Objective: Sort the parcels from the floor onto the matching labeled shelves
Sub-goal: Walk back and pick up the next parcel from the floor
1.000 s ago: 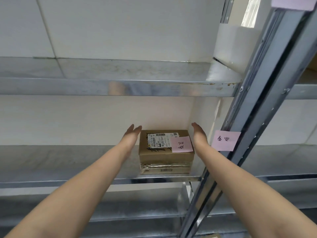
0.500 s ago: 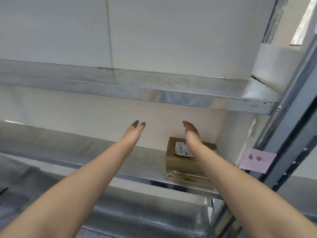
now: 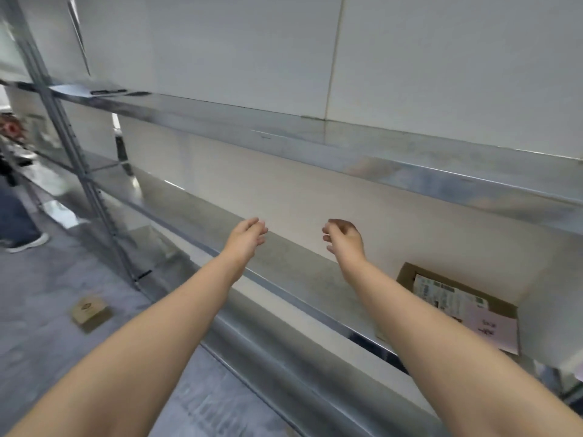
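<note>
Fingers (image 3: 258, 230) now off parcel (image 3: 457, 307)

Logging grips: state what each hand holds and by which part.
Nothing. Left hand and right hand are both empty; the box sits on the shelf, untouched.

The right forearm (image 3: 441, 335) hid the parcel's (image 3: 454, 298) near corner. Writing on its pink note (image 3: 495, 329) was too blurred to read. The left edge cut off a bystander's leg (image 3: 15, 216).
</note>
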`<state>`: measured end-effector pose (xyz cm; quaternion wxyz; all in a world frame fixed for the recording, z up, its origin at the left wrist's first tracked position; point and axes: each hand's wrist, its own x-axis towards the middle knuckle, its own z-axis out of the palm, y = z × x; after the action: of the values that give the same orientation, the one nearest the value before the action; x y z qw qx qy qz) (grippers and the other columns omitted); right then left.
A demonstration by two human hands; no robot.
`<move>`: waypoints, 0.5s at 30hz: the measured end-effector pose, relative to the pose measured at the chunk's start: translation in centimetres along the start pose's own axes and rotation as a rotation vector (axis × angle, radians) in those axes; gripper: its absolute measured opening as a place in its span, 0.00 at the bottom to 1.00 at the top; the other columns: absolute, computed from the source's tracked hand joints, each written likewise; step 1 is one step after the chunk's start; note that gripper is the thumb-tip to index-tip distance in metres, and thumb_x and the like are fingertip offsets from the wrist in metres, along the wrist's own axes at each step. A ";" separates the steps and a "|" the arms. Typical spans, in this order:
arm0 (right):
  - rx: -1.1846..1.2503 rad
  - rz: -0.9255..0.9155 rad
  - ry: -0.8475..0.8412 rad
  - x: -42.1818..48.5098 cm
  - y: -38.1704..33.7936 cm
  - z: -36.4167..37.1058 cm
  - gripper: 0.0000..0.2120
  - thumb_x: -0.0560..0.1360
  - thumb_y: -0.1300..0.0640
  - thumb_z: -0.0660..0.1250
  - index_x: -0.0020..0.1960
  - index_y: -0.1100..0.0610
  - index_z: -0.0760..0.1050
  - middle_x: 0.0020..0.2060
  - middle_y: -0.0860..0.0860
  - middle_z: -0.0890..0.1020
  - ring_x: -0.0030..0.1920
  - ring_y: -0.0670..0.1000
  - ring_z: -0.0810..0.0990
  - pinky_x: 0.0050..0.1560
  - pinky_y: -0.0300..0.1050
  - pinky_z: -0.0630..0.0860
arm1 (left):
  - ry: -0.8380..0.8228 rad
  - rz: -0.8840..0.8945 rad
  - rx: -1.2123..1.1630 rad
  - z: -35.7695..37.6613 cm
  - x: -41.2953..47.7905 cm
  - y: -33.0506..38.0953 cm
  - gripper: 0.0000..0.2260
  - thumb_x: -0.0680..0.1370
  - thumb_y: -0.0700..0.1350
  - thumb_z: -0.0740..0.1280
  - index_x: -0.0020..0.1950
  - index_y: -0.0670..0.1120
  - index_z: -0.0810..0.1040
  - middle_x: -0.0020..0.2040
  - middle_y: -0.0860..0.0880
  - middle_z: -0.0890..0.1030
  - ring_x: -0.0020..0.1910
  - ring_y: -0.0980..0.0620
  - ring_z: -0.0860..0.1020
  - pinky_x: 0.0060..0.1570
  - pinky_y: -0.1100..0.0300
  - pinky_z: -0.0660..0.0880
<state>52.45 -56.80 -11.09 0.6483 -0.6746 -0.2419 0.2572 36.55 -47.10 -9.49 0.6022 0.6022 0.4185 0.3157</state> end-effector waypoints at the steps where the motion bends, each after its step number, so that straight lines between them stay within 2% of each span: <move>1: -0.014 0.004 -0.040 0.0 0.0 1.0 0.08 0.75 0.56 0.63 0.55 0.54 0.73 0.47 0.52 0.79 0.46 0.50 0.78 0.52 0.46 0.73 | 0.032 0.011 -0.006 -0.8 0.0 -0.2 0.20 0.81 0.48 0.58 0.72 0.43 0.65 0.60 0.47 0.77 0.55 0.51 0.75 0.50 0.59 0.68; 4: -0.050 0.025 -0.138 -0.2 0.0 4.4 0.08 0.76 0.55 0.62 0.55 0.54 0.73 0.50 0.52 0.78 0.47 0.50 0.76 0.50 0.43 0.71 | 0.109 0.036 -0.016 -3.6 0.1 -0.6 0.19 0.81 0.46 0.59 0.72 0.41 0.66 0.56 0.47 0.76 0.54 0.50 0.75 0.53 0.60 0.67; 7: -0.073 0.056 -0.227 -0.4 -0.4 8.2 0.06 0.77 0.56 0.61 0.53 0.53 0.72 0.50 0.51 0.77 0.49 0.50 0.76 0.45 0.43 0.71 | 0.169 0.042 0.008 -7.0 0.5 -1.0 0.19 0.81 0.45 0.59 0.71 0.42 0.67 0.59 0.45 0.77 0.55 0.48 0.75 0.53 0.60 0.66; 9: -0.068 0.107 -0.328 -0.6 -0.8 10.9 0.04 0.77 0.54 0.61 0.51 0.52 0.72 0.51 0.50 0.77 0.50 0.50 0.76 0.48 0.43 0.71 | 0.212 0.039 0.017 -9.5 1.0 -1.3 0.20 0.80 0.47 0.60 0.71 0.44 0.67 0.64 0.44 0.77 0.57 0.48 0.76 0.54 0.59 0.67; 13: -0.063 0.134 -0.488 -0.7 -1.5 15.8 0.04 0.78 0.50 0.61 0.45 0.48 0.71 0.54 0.49 0.77 0.54 0.50 0.77 0.53 0.45 0.71 | 0.268 0.026 0.032 -14.2 1.9 -1.8 0.22 0.78 0.51 0.63 0.71 0.47 0.67 0.67 0.46 0.74 0.63 0.47 0.75 0.64 0.54 0.69; 15: -0.064 0.128 -0.517 -0.5 -1.7 18.3 0.04 0.78 0.50 0.61 0.45 0.48 0.71 0.55 0.49 0.77 0.55 0.51 0.76 0.55 0.46 0.71 | 0.297 0.019 0.032 -16.4 2.3 -2.0 0.22 0.78 0.50 0.64 0.71 0.46 0.67 0.65 0.46 0.74 0.61 0.46 0.76 0.58 0.56 0.72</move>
<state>40.04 -43.35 -9.85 0.5258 -0.6205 -0.3644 0.4535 22.85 -37.72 -10.51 0.5209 0.5623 0.5023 0.4003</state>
